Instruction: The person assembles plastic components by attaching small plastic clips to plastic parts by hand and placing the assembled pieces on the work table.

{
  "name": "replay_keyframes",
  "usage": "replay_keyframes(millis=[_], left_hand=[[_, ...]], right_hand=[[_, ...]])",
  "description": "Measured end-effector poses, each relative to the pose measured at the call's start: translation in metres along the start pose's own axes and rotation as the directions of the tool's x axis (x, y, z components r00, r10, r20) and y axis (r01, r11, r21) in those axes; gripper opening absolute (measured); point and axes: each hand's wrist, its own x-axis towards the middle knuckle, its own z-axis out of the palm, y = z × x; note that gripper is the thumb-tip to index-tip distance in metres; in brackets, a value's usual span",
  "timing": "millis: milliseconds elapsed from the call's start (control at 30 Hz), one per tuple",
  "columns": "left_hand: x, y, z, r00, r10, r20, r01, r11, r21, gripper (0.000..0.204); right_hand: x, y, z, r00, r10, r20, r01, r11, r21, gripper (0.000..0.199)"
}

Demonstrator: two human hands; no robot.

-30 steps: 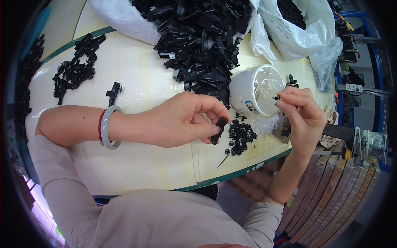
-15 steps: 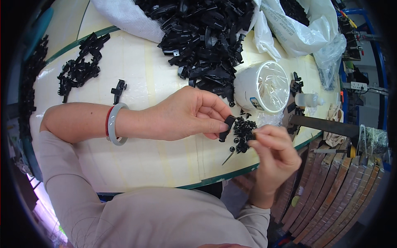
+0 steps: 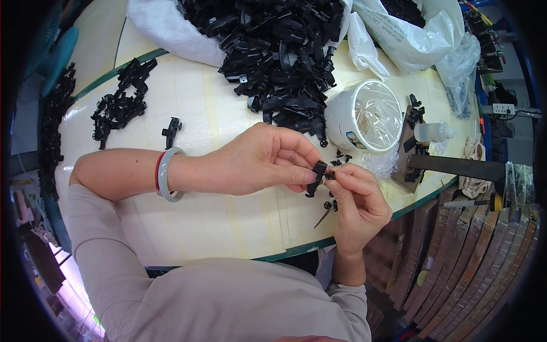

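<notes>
Between thumb and fingers, my left hand (image 3: 273, 159) grips a black plastic part (image 3: 315, 179), held upright above the table. My right hand (image 3: 359, 199) pinches a small black piece (image 3: 330, 175) against the right side of that part. Beneath my right hand lies a pile of small black pieces, now mostly covered by the fingers; a few loose ones (image 3: 328, 205) show at its near edge beside a thin dark pin (image 3: 322, 219). One separate black clip-like part (image 3: 171, 132) rests on the table beyond my left wrist.
A large heap of black plastic parts (image 3: 279, 62) spills from a white sack (image 3: 171, 31) at the back. Right of it stand a white bucket (image 3: 340, 117) covered in clear film, a small bottle (image 3: 433, 132) and a dark metal bar (image 3: 456, 165). More black parts (image 3: 122, 102) lie far left.
My right hand has moved left from over the small pieces to the part in my left hand, bringing a small black piece against it. The view has shifted slightly.
</notes>
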Motion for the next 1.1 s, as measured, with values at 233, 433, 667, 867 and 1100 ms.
replay_keyframes(millis=[233,433,667,867,1100], left_hand=[[0.000,-0.004,0.000,1.000,0.021,0.003,-0.021,0.999,0.037,0.020],[0.001,-0.005,0.004,0.998,0.053,-0.047,-0.050,0.997,0.051,0.019],[-0.025,0.010,-0.002,0.968,-0.076,-0.239,0.113,0.983,0.143,0.023],[-0.084,0.018,-0.030,0.791,0.079,-0.607,0.232,0.879,0.416,0.020],[-0.133,0.014,-0.047,0.512,0.257,-0.820,0.278,0.853,0.441,0.023]], right_hand=[[-0.001,0.003,0.000,0.998,-0.064,0.021,0.066,0.995,-0.081,0.019],[0.002,0.006,0.001,0.994,-0.091,0.063,0.096,0.992,-0.079,0.021],[0.003,-0.007,-0.044,0.979,0.001,-0.204,-0.055,0.965,-0.256,0.026],[0.007,-0.003,-0.053,0.941,-0.114,0.318,0.283,0.781,-0.557,0.026],[0.015,0.000,-0.040,0.887,-0.072,0.456,0.338,0.773,-0.537,0.024]])
